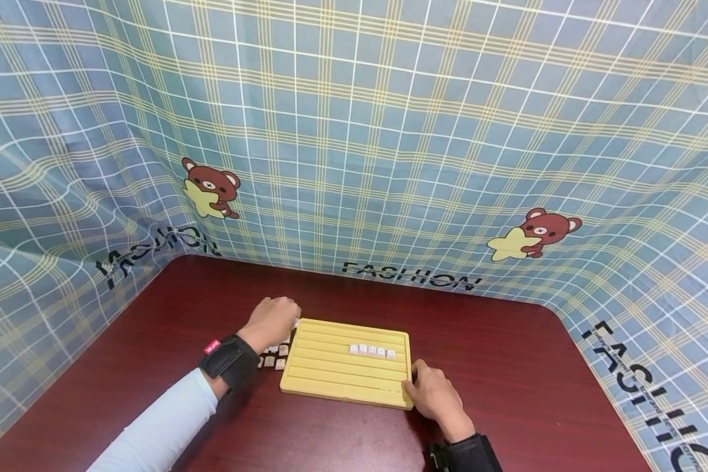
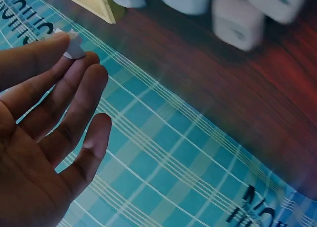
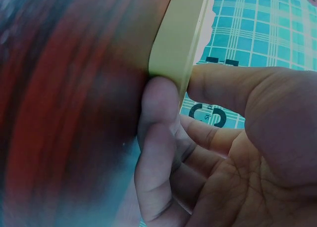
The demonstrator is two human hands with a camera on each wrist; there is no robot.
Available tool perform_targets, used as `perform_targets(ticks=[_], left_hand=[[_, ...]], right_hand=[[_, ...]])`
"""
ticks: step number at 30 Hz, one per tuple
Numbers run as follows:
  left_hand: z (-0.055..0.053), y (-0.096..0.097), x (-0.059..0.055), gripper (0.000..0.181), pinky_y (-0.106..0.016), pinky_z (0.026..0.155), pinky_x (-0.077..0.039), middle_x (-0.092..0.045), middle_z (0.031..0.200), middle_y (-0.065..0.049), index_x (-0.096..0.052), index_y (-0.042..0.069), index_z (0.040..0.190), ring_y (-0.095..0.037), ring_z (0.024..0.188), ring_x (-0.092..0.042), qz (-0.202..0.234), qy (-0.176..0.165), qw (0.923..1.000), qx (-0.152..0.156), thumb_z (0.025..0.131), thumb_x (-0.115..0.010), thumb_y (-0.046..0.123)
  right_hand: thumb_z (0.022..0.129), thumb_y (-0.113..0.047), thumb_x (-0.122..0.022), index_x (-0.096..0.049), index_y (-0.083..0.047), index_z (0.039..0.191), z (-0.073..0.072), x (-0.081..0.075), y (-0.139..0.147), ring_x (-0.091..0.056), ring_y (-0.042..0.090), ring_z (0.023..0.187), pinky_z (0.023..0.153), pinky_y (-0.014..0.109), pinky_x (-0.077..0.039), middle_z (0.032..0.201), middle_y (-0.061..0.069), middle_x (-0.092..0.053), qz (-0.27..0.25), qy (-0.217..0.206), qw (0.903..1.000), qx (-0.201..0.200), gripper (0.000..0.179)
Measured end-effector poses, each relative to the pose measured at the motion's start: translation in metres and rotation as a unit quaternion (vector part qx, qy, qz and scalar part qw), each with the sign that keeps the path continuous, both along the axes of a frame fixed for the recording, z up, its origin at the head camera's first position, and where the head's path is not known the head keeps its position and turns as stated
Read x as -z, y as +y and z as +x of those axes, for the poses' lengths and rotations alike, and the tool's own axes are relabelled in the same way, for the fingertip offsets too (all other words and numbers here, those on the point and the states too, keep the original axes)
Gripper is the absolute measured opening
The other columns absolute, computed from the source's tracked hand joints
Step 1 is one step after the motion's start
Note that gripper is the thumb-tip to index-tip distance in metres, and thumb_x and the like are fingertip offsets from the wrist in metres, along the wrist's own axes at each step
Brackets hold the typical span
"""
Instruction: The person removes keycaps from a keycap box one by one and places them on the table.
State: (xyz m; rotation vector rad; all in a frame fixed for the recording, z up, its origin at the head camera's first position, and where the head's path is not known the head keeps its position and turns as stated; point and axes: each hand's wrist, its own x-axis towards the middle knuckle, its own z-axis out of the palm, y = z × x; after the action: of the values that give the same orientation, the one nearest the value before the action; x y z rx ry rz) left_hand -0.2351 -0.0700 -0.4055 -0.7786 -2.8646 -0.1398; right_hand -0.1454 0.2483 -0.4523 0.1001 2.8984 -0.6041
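A yellow ridged tray lies on the dark red table, with a short row of white keycaps standing in one of its grooves. At the tray's far left corner, my left hand pinches a small white keycap between thumb and fingertips. My right hand grips the tray's near right corner, thumb over the rim and fingers against the outer side. To the left of the tray lie several loose keycaps, partly hidden behind my left hand and wrist.
The reddish wooden table spreads around the tray on all sides. Blue plaid cloth with printed bears and lettering hangs behind and beside it. A black band wraps my left wrist over a light sleeve.
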Motion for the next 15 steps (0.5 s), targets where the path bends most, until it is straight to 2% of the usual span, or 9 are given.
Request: perform_targets(ticks=[5,10,15], left_hand=[[0.0,-0.017,0.002,0.034,-0.029,0.053,-0.027,-0.05,0.056,0.002,-0.055,0.015,0.058,-0.009,0.055,-0.037,0.014,0.001,0.9999,-0.007,0.083,-0.063,-0.008],[-0.001,-0.029,0.012,0.034,-0.029,0.053,-0.032,-0.052,0.057,0.003,-0.056,0.015,0.058,-0.009,0.055,-0.039,0.009,-0.009,0.9997,-0.022,0.081,-0.063,-0.008],[0.001,-0.034,0.019,0.036,-0.029,0.053,-0.031,-0.048,0.055,0.005,-0.053,0.016,0.056,-0.008,0.055,-0.036,0.01,-0.011,0.9997,-0.017,0.079,-0.062,-0.01]], right_hand=[[0.092,-0.026,-0.065,-0.057,-0.009,0.109,-0.001,-0.002,-0.001,-0.052,0.016,0.064,0.055,0.033,-0.039,0.076,0.001,-0.054,0.003,0.001,1.0,0.004,0.025],[0.092,-0.025,-0.065,-0.057,-0.008,0.109,-0.001,-0.002,-0.001,-0.051,0.016,0.063,0.055,0.032,-0.038,0.075,0.001,-0.053,0.001,0.006,1.0,-0.001,0.025],[0.092,-0.024,-0.065,-0.057,-0.009,0.106,0.0,0.0,-0.001,-0.051,0.016,0.062,0.055,0.032,-0.038,0.075,0.001,-0.053,-0.001,0.011,0.9999,-0.003,0.022]])
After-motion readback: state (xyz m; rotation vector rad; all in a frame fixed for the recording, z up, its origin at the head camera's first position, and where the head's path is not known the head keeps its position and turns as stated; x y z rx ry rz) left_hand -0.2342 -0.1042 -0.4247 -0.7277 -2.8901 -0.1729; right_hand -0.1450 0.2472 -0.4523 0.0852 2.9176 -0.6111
